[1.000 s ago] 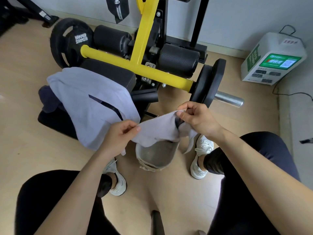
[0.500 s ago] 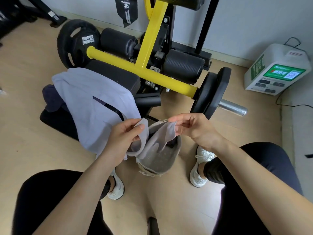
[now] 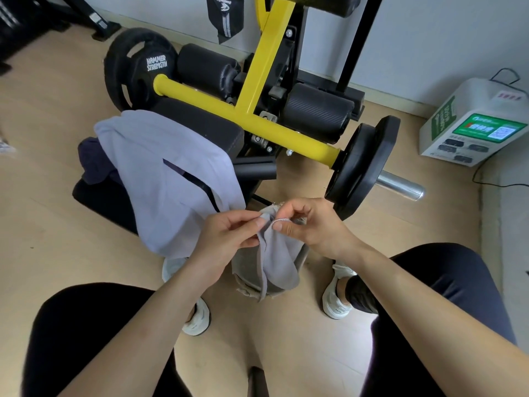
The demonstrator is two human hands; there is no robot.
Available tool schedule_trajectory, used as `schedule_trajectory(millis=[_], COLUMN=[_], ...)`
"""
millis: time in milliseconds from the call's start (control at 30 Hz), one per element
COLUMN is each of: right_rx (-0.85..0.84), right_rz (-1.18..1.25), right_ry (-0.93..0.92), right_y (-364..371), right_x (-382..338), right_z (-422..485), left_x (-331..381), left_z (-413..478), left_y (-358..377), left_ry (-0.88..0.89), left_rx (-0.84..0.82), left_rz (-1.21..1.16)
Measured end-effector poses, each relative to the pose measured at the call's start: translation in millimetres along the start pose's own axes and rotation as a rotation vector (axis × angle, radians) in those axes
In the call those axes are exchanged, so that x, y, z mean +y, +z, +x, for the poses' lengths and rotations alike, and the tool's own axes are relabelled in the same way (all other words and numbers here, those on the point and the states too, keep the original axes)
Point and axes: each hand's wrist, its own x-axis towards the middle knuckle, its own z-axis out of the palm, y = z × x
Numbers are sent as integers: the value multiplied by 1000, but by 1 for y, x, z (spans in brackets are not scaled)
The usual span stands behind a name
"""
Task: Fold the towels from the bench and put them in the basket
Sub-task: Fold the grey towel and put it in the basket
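**A:** Which step is in hand?

**B:** The folding of one towel. In the centre of the frame the left hand [image 3: 226, 242] and the right hand [image 3: 315, 230] each pinch the top edge of a small grey towel [image 3: 279, 262]. The hands are close together, and the towel hangs doubled.

**A:** What does the next move need?

**B:** I think the edges must be matched, then the towel lowered into the felt basket [image 3: 244, 270] just under it.

**A:** What is in the basket?

**B:** The towel's end hangs over it; below that, I cannot tell.

**A:** Are more towels waiting?

**B:** Yes. A large lilac towel [image 3: 171, 173] is draped over the bench [image 3: 206, 127], with a dark blue cloth [image 3: 93, 161] at its left.
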Motion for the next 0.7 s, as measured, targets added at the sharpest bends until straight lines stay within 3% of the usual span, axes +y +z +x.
schedule_trajectory(millis=[333, 533, 700], right_rx=[30, 30, 51], right_rz=[79, 117, 107], right_ry=[-27, -28, 0], right_y=[2, -1, 0], right_x=[3, -2, -1], right_z=[-1, -1, 0], left_x=[0, -8, -5], left_z=[0, 4, 0], left_y=[6, 1, 6], left_ry=[-3, 48, 51], left_rx=[-30, 72, -18], left_rz=[-28, 80, 29])
